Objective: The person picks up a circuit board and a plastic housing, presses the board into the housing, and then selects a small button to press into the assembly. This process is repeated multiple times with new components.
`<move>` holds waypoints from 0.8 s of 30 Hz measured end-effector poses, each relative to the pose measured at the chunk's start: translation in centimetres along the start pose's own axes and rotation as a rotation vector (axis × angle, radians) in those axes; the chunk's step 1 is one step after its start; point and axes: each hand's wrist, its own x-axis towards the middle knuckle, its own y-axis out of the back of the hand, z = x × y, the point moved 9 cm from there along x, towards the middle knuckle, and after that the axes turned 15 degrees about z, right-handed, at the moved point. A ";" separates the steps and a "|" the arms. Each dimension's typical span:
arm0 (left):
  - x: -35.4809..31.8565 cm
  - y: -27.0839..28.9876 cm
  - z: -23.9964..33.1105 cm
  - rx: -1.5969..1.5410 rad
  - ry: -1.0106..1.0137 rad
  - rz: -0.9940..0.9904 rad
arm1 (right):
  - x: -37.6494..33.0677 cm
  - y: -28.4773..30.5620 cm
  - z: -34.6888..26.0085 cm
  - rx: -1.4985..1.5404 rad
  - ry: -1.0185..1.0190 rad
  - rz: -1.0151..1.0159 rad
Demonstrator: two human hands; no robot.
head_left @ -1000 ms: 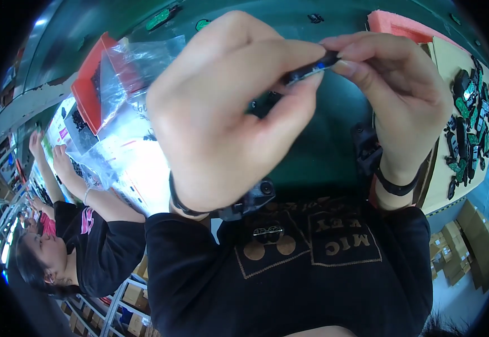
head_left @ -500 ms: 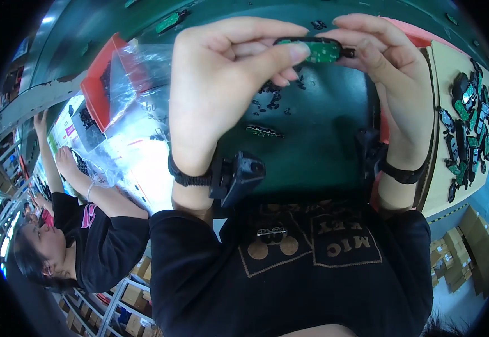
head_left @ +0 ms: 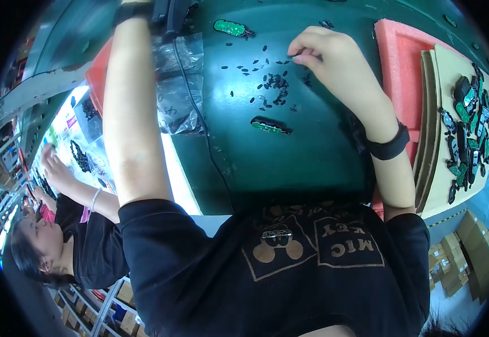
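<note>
My right hand [head_left: 317, 48] is above the green table with thumb and fingers pinched together. A small dark piece shows at the fingertips; its exact shape is too small to tell. Left of and below those fingertips, several small black oval parts [head_left: 276, 81] are scattered. My left forearm [head_left: 134, 106] stretches far forward, and the left hand lies beyond the top edge. Between the arms, toward the back, rests a green circuit board in a black frame [head_left: 230, 27]. Nearer to me lies another board in a black frame [head_left: 271, 126].
A black cable [head_left: 199, 112] crosses the table beside plastic bags [head_left: 182, 84]. Partly behind my left forearm is a red bin [head_left: 95, 73]. At right, pink foam [head_left: 393, 48] stands beside a cardboard sheet [head_left: 432, 168] bearing several boards. A co-worker [head_left: 95, 241] sits at left.
My hands have parted from the framed circuit board they both held. The left arm has reached forward out of view; the right hand has come down to a pinch. A framed board now lies at the back.
</note>
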 end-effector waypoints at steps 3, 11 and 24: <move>2.3 1.3 -3.5 0.161 0.079 0.011 | 0.1 -0.7 -0.2 0.019 -0.004 -0.032; -0.5 -1.0 6.9 0.672 -0.679 0.197 | -0.3 -1.5 -0.5 0.015 0.088 -0.082; -0.3 -8.0 4.8 0.419 -0.474 -0.143 | -1.2 -1.9 -1.8 -0.065 0.250 -0.153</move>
